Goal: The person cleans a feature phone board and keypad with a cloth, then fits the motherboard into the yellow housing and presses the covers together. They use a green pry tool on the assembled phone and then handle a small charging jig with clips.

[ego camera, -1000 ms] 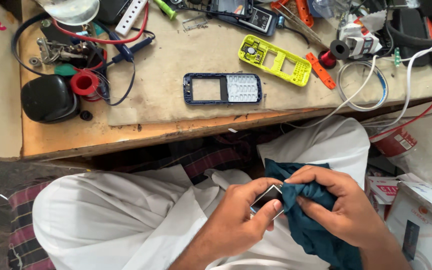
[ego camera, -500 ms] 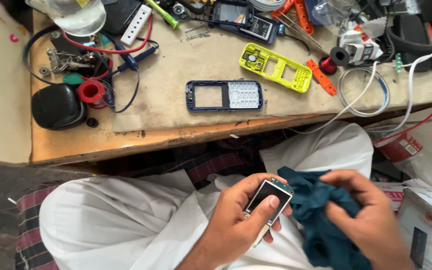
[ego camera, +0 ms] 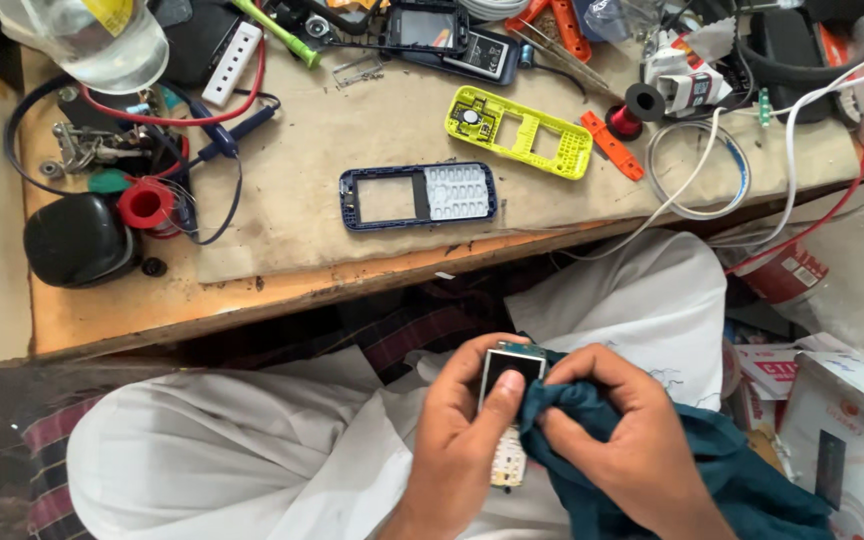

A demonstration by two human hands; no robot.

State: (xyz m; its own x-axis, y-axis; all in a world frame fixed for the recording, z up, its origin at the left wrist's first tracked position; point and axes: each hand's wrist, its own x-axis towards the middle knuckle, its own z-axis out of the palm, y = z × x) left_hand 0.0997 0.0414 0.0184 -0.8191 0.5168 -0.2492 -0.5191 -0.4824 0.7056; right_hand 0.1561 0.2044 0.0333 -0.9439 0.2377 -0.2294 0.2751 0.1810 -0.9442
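Over the lap, the left hand (ego camera: 462, 440) grasps a bare phone board (ego camera: 508, 412) in its grip, long axis running toward the desk, dark screen at the far end, pale keypad near; the right hand (ego camera: 622, 440) is clenched on a teal cloth (ego camera: 742, 490) pressed against the screen. Right, on the floor, white boxes with red labels (ego camera: 832, 400). Farther, on the desk (ego camera: 282, 290), a blue phone frame (ego camera: 419, 196) lies crosswise, then a yellow frame (ego camera: 518, 132)

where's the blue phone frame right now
In the head view the blue phone frame lies flat near the middle of the workbench, just left of the yellow phone frame.
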